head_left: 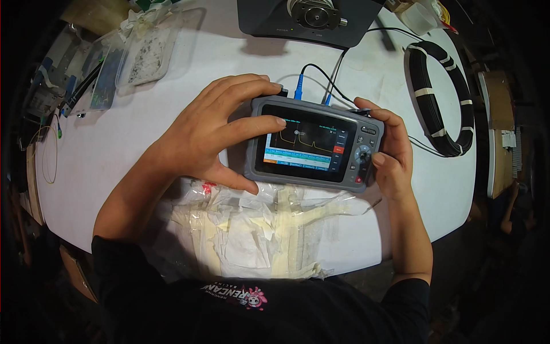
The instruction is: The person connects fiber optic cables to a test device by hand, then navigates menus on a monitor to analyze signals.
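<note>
A grey handheld fibre-optic tester (OTDR) (344,178) is held over the table between my hands, its lit screen (301,140) showing a trace line and a table of rows. My left hand (212,129) spans its left end, with the thumb at the lower edge, other fingers at the top corner and the index fingertip over the screen. My right hand (395,155) grips the right end, thumb beside the round button pad (362,154). A blue fibre connector (298,87) and a second blue connector (327,100) stand in its top edge, with a black cable (323,73) running from them.
Crumpled clear wrap with paper and tape (246,235) lies at the near table edge. A coil of black cable (421,86) rests at the right. A dark grey machine (263,26) stands at the back. Clear plastic trays (172,43) sit at the back left of the white table (74,183).
</note>
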The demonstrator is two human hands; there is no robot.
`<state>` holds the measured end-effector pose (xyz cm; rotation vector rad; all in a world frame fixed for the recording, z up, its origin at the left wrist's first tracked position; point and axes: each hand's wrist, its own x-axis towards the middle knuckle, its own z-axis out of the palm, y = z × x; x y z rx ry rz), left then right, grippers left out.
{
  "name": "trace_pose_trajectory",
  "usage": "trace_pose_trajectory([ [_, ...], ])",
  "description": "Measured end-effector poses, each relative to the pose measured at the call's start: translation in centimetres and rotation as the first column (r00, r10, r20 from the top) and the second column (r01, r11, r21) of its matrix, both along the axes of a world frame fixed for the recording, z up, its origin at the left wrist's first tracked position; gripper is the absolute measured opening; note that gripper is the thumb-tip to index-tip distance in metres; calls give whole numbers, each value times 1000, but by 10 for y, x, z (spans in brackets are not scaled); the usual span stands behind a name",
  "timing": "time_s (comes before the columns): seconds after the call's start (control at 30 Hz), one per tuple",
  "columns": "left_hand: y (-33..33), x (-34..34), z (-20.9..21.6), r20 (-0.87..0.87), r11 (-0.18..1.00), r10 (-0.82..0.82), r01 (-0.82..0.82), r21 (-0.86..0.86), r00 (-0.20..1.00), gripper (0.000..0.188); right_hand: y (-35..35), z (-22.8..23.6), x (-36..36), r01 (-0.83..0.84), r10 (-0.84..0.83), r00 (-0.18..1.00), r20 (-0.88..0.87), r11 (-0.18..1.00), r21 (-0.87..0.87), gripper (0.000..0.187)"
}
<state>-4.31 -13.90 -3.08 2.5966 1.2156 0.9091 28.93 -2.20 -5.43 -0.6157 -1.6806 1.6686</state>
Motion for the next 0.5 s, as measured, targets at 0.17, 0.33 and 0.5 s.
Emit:
trace_pose_trajectory([
  [0.17, 1, 1, 1, -10, 1000, 2, -2, 2, 1000, 92, -1, 2, -1, 0, 0, 1000, -2, 1000, 2, 74],
  [0.33, -1, 1, 1, -14, 1000, 3, -3, -5, 1000, 92, -3, 2, -2, 16, -16, 1000, 21, 1000, 0, 75],
  [0.5, 0, 2, -4, 79, 1000, 17, -15, -26, 997, 93, -4, 2, -1, 0, 0, 1000, -6, 1000, -3, 71],
])
